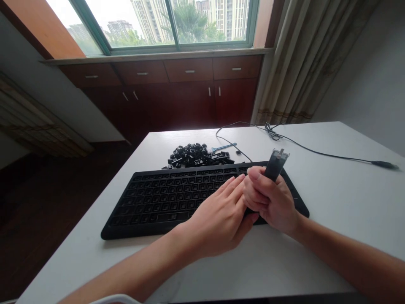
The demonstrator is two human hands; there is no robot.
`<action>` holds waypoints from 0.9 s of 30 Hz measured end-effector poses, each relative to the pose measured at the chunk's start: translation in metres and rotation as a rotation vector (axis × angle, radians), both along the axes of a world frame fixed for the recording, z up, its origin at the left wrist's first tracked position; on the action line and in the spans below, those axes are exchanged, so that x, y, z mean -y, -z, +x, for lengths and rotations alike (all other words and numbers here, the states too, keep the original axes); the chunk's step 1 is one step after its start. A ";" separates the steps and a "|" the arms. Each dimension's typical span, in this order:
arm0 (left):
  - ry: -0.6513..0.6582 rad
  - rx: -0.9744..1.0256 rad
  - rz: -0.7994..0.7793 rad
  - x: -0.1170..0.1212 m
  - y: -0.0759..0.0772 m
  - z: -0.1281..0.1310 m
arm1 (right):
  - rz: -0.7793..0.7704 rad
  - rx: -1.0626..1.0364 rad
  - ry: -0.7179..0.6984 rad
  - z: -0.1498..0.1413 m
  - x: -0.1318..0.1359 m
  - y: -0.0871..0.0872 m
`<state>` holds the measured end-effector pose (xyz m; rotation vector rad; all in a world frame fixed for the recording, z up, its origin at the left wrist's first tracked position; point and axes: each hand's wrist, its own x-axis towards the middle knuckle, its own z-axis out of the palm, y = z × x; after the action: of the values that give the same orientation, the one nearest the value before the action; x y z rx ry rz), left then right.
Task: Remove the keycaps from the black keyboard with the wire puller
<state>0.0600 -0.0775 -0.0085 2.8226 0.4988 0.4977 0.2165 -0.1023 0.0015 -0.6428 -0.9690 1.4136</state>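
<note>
A black keyboard point(177, 192) with its keycaps off lies on the white table. My right hand point(276, 204) is closed around a dark grey handheld tool point(274, 166) above the keyboard's right part. The tool's upper end, with metal prongs, sticks up out of the fist; its lower end is hidden. My left hand point(218, 215) reaches over the right half of the keyboard, fingers stretched out and close together, their tips against or just beside my right fist. Behind the keyboard lies a heap of loose black keycaps point(193, 155).
A thin blue tool point(224, 147) and a single black keycap point(238, 152) lie beside the heap. A black cable point(325, 152), partly bundled, runs across the right of the table point(341, 185). A white curved thing point(115, 298) shows at the bottom edge.
</note>
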 end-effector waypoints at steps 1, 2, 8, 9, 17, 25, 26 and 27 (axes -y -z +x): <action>0.013 -0.026 0.014 0.001 0.000 0.001 | 0.011 -0.010 0.011 0.000 0.000 0.001; 0.017 -0.046 0.023 0.002 0.000 0.002 | 0.018 -0.019 0.021 0.000 0.001 0.001; 0.022 0.002 0.014 0.001 -0.004 0.015 | 0.064 0.086 0.005 0.005 0.003 0.003; 0.030 0.017 -0.004 0.000 -0.006 0.018 | 0.076 0.114 0.016 0.005 0.004 0.003; 0.022 0.110 0.027 0.000 -0.006 0.024 | 0.024 0.341 0.274 -0.002 0.007 0.010; 0.028 -0.088 0.219 0.005 -0.002 0.016 | 0.004 0.034 0.274 -0.002 0.008 0.022; 0.031 -0.093 0.233 0.005 -0.002 0.016 | -0.011 -0.007 0.277 -0.002 0.007 0.021; 0.031 -0.094 0.246 0.004 -0.002 0.016 | -0.020 -0.040 0.280 -0.003 0.006 0.020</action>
<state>0.0758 -0.0819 -0.0068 3.0957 0.4375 0.4498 0.2138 -0.1080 -0.0188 -0.7318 -0.8001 1.1849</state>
